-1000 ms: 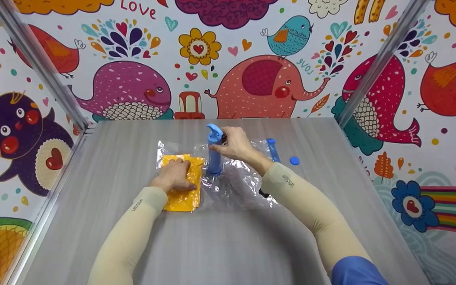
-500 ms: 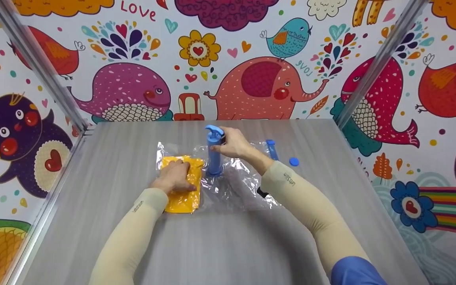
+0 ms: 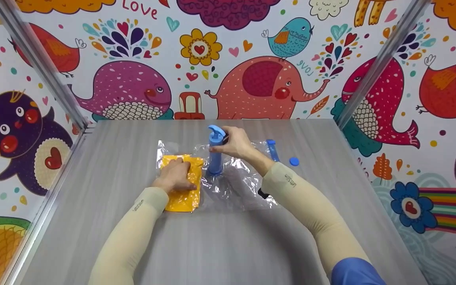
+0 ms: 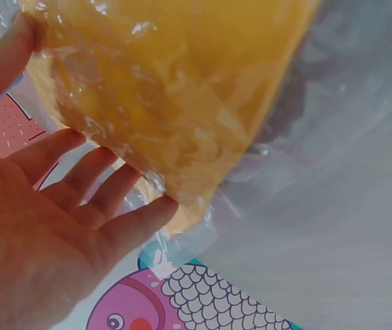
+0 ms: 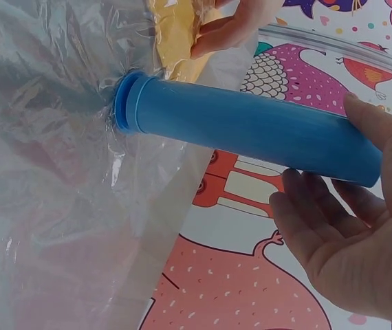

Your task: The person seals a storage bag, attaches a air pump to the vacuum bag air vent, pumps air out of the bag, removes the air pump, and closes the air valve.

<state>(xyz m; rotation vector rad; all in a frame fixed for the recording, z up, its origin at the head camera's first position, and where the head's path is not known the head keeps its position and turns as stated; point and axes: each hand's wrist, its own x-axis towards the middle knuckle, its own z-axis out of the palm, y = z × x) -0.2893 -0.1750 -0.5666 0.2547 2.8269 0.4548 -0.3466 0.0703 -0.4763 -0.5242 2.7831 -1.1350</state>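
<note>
A clear plastic vacuum storage bag [image 3: 232,200] lies flat on the table, with a folded yellow item [image 3: 182,202] inside its left part. My left hand [image 3: 175,176] rests on that yellow part; in the left wrist view its fingers [image 4: 124,227] are spread and touch the bag near its edge. A blue hand pump [image 3: 215,163] stands upright on the bag, its hooked blue handle low on the barrel. My right hand [image 3: 236,143] holds the pump near its top, thumb on one side and fingers opposite. In the right wrist view the pump's flared base [image 5: 133,103] meets the plastic.
A round blue cap [image 3: 294,161] lies on the table right of the bag. A blue strip with a slider [image 3: 272,149] runs along the bag's right end. Patterned walls and metal posts [image 3: 364,85] bound the grey table [image 3: 212,245].
</note>
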